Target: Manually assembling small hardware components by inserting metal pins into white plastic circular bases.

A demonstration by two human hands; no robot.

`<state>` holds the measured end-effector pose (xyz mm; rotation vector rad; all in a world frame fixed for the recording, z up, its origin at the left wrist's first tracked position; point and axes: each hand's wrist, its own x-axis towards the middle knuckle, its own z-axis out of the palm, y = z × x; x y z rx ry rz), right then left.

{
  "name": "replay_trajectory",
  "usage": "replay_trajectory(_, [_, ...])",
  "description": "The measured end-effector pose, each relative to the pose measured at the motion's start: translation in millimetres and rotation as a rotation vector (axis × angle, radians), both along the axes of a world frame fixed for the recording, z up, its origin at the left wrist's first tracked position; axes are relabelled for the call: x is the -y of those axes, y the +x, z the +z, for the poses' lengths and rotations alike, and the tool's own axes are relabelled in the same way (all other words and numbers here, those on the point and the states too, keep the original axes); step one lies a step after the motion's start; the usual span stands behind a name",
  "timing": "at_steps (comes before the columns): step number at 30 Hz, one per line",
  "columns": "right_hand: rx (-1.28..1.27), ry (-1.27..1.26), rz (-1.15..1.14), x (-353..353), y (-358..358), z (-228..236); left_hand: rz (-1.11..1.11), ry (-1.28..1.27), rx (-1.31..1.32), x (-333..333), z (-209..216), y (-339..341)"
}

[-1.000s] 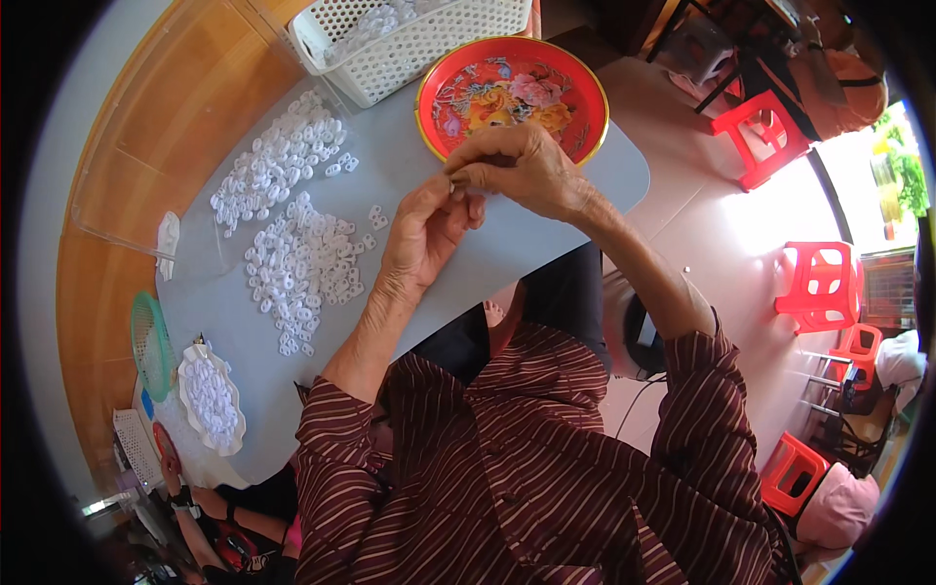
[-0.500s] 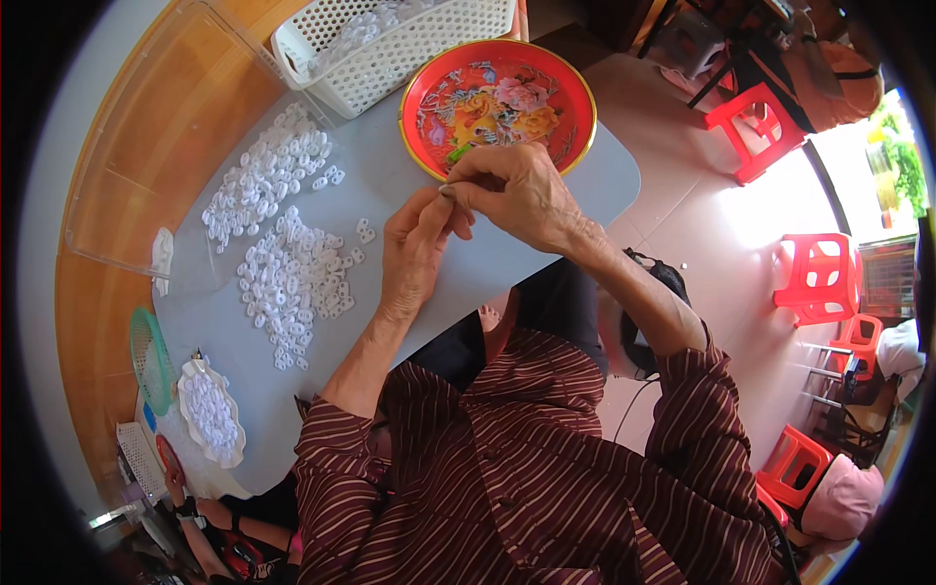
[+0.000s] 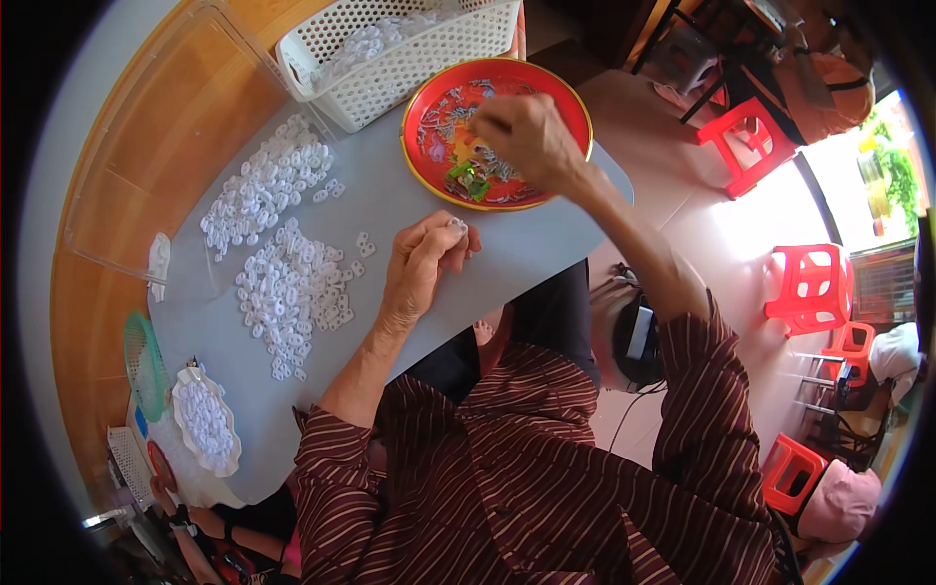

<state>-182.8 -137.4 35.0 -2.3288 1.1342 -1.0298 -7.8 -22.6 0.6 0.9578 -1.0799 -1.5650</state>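
My left hand is above the grey table, its thumb and fingers pinching a small white two-holed plastic piece. My right hand hovers over a round red tray with a yellow rim and floral print. Its fingers are curled together and slightly blurred; what they hold, if anything, is hidden. Many small silvery metal parts lie in the tray, along with a crumpled green wrapper. Left of my left hand lie two heaps of white plastic pieces, a nearer heap and a farther heap.
A white perforated basket with more white pieces stands behind the tray. A clear plastic lid leans at the far left. A white dish and a green sieve sit near a co-worker's arms. Red stools stand at right.
My right hand has left my left hand and moved away over the red tray. The white piece now shows in my left hand, which stays nearly in place.
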Motion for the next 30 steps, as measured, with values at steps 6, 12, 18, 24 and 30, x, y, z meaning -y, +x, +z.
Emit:
replay_trajectory(6, [-0.147,-0.219,-0.095,72,-8,-24,-0.002,-0.050,0.051,0,0,-1])
replay_trajectory(12, [-0.249,-0.140,0.098,72,-2,-30,-0.021,-0.081,0.066,0,-3,0])
replay_trajectory(18, [-0.084,0.125,-0.090,67,-23,-13,-0.033,-0.074,0.145,0,1,0])
replay_trajectory(24, [-0.225,-0.058,-0.017,74,-31,-12,-0.067,-0.109,0.120,2,-6,2])
replay_trajectory(30, [-0.448,0.054,-0.083,75,-20,-11,-0.022,-0.115,0.090,0,-5,-2])
